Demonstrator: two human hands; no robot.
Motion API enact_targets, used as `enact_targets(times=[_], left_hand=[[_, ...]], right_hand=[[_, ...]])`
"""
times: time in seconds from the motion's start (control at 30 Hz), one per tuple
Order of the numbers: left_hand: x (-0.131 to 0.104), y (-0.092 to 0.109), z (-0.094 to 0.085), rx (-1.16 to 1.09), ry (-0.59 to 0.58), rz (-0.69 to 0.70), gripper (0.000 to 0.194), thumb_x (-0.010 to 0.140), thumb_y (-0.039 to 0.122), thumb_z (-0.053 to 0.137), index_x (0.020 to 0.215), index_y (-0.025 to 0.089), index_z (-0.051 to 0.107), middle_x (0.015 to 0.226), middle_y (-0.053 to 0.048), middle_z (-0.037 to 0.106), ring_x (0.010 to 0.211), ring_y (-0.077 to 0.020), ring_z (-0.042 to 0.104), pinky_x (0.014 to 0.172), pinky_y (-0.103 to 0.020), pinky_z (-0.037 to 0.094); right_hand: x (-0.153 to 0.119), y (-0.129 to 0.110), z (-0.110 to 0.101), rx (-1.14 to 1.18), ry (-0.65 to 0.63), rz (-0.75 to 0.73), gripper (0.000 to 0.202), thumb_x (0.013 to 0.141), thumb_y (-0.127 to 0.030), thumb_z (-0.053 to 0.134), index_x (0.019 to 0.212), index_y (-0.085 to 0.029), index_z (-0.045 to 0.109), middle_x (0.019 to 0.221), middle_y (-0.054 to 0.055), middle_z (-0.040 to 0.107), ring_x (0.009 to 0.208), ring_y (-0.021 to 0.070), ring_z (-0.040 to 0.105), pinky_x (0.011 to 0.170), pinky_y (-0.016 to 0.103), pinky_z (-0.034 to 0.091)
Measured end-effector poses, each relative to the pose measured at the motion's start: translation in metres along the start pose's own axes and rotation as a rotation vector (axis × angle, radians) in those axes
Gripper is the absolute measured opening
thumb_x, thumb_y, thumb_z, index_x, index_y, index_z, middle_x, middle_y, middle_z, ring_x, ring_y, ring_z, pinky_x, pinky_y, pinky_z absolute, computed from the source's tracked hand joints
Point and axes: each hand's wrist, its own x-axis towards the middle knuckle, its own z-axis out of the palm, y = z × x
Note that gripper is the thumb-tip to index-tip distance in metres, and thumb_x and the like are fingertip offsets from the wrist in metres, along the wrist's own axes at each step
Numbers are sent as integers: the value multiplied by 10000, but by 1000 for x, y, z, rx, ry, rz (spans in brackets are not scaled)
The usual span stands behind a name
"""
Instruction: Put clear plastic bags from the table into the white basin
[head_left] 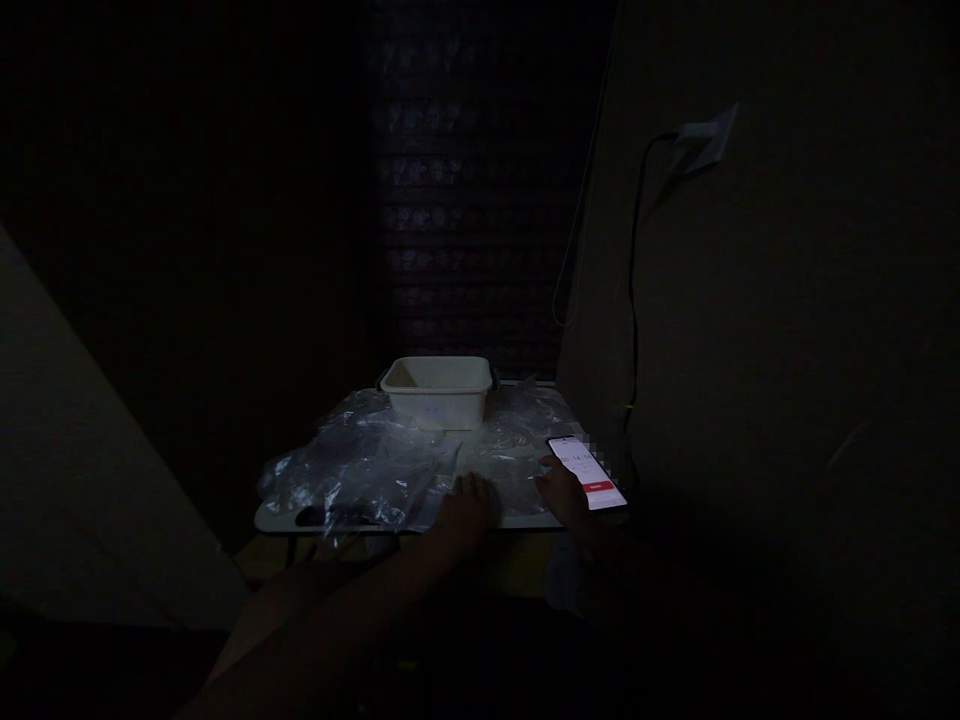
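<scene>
In dim light, my left hand [465, 505] rests near the front edge of a small white table [276, 518], its fingers laid down on clear plastic bags [375, 465]. To its right is my right hand [564, 492], beside a lit smartphone [589, 470] whose left edge it partly overlaps. Two of its fingertips point left and look slightly apart, with nothing seen between them. The phone shows running-time digits and a red button. Behind both hands stands a white plastic tub [439, 405] with dark side handles; no contents are visible inside.
A dark blind [427, 220] hangs behind the table, with a thin cord loop at its right. On the right wall a black cable [634, 270] drops from an outlet [709, 140] past the table. A pale slanted panel [82, 460] stands at left.
</scene>
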Motion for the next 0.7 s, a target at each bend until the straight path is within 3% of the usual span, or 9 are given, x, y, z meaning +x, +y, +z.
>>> enact_targets(times=[0.13,0.23,0.53,0.63,0.7], left_hand=[[0,-4,-15,-70,1,-77,413,659,113,374,1070,142,354,1045,-159,406,850,-266,456,654,-367,363],[0,-7,-23,-189,-31,-94,349,667,125,372,1013,152,400,963,-133,447,768,-234,500,630,-338,375],[17,-19,-8,-410,82,-31,421,593,42,433,997,153,382,1011,-105,408,853,-185,463,713,-273,345],[25,-28,-5,-597,160,-131,409,565,30,462,956,138,403,971,-92,441,888,-174,436,732,-250,333],[29,-33,-6,-869,159,-287,352,557,50,493,893,140,433,884,-68,489,858,-169,450,704,-244,350]], right_hand=[[-2,-3,-2,-11,13,-6,264,656,-216,409,920,-217,421,692,-12,539,603,102,502,488,187,311],[-1,-3,-2,-15,9,-14,265,649,-218,410,914,-212,422,703,-8,537,621,110,505,497,190,320],[5,1,4,119,28,-29,300,626,-214,392,922,-180,426,715,13,520,623,124,509,515,208,369],[4,0,4,144,39,-57,293,621,-209,388,908,-168,436,684,9,515,616,124,506,528,209,376],[4,0,4,145,40,-76,292,617,-208,391,902,-164,439,667,6,512,608,124,505,534,213,377]])
